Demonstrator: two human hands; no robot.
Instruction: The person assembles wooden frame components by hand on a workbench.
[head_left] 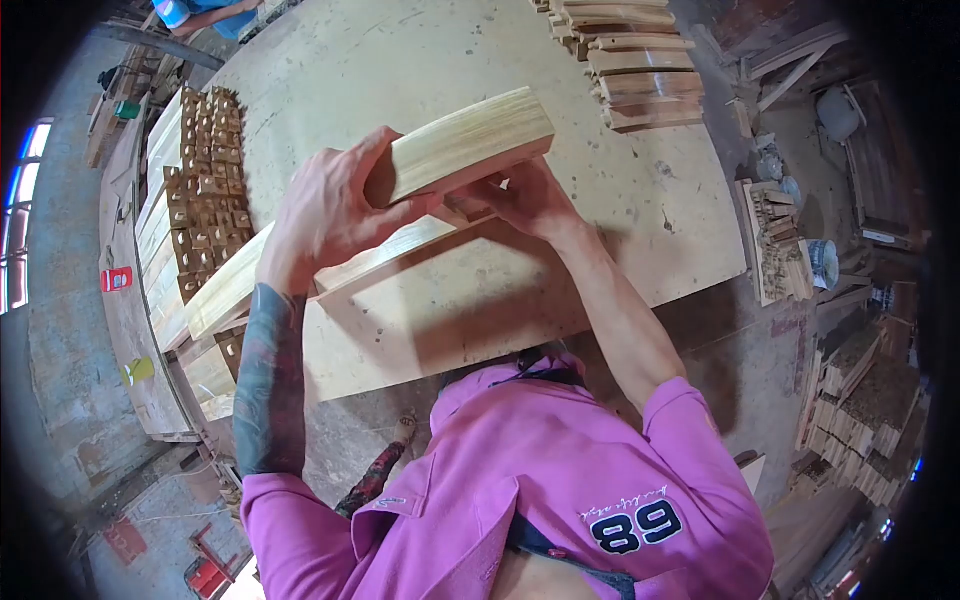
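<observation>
The left hand [325, 215] wraps the near end of a pale block [465, 143], held in the air above the desk [400, 60]; the right hand [525, 195] pinches its underside, fingers curled. The block is smooth, straight-grained wood, rectangular. Just below the block lies a long plank [300, 270]. Gripped at one end only, the block could tip or slip and strike the plank. Left of the block stand rows of small notched pieces [205, 185]; beyond it, stacked slats [635, 60].

A pale, smooth-planed block of striped wood [462, 145] is showing matt grain above a scuffed, dusty plywood worktop [400, 60]; stacked raw wooden pieces [635, 65] are looking rough-sawn.
</observation>
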